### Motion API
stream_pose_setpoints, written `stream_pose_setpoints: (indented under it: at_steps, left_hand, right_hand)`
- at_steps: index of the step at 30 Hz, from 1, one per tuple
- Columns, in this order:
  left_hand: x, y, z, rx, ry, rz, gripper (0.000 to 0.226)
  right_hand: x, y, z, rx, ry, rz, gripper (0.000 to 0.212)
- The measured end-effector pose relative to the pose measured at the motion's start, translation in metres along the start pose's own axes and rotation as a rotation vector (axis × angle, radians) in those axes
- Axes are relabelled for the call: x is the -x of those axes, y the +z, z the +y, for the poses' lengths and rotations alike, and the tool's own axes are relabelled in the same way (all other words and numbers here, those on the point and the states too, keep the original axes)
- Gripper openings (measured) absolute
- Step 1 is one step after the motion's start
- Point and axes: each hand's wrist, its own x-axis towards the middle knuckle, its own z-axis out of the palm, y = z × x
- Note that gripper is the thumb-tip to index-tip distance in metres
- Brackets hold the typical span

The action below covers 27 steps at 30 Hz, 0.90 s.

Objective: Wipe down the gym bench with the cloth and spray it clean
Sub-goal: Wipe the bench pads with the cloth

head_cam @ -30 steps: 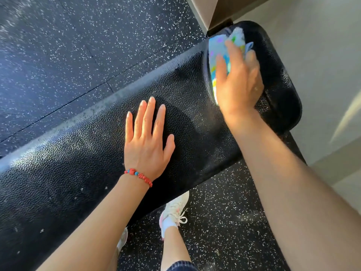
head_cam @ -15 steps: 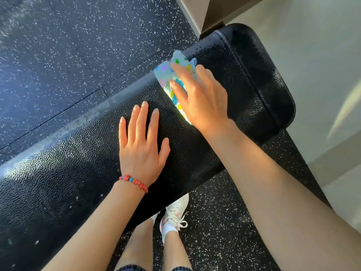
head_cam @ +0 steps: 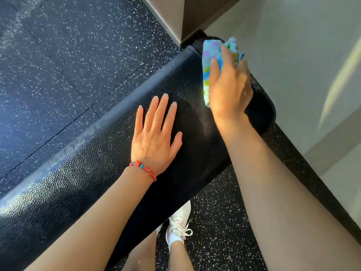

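Moved: right hand (head_cam: 229, 85) and cloth (head_cam: 210, 65) slid from mid-pad back to the far end of the bench pad (head_cam: 93, 184); left hand (head_cam: 156, 133) stayed put.
Hidden: most of cloth under the palm; pad's left end cut off by frame edge; bench frame not visible.
Hands: left flat, fingers spread, pressing pad; right fingers extended, pressing cloth down.
Textures: pad black pebbled vinyl, rounded corners; cloth pale blue, multicolour print, crumpled; floor (head_cam: 68, 65) speckled rubber.
Extras: red beaded bracelet (head_cam: 143, 170); 1 white sneaker (head_cam: 178, 224).
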Motion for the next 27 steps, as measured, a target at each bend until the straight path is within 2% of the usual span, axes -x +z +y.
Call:
stream_pose_setpoints:
  at_steps: [11,20,27]
  left_hand:
    - [0.0,0.003,0.0,-0.04,0.001,-0.019,0.061]
    - [0.002,-0.001,0.007,-0.052,-0.004,-0.055,0.064]
    - [0.007,-0.002,0.013,-0.082,0.072,-0.106,0.067]
  right_hand:
    - [0.043,-0.026,0.078,-0.024,0.179,0.034,0.04]
    - [0.075,-0.043,0.095,-0.042,0.226,-0.042,0.042]
    - [0.138,-0.057,0.103,-0.199,0.289,-0.027,0.037]
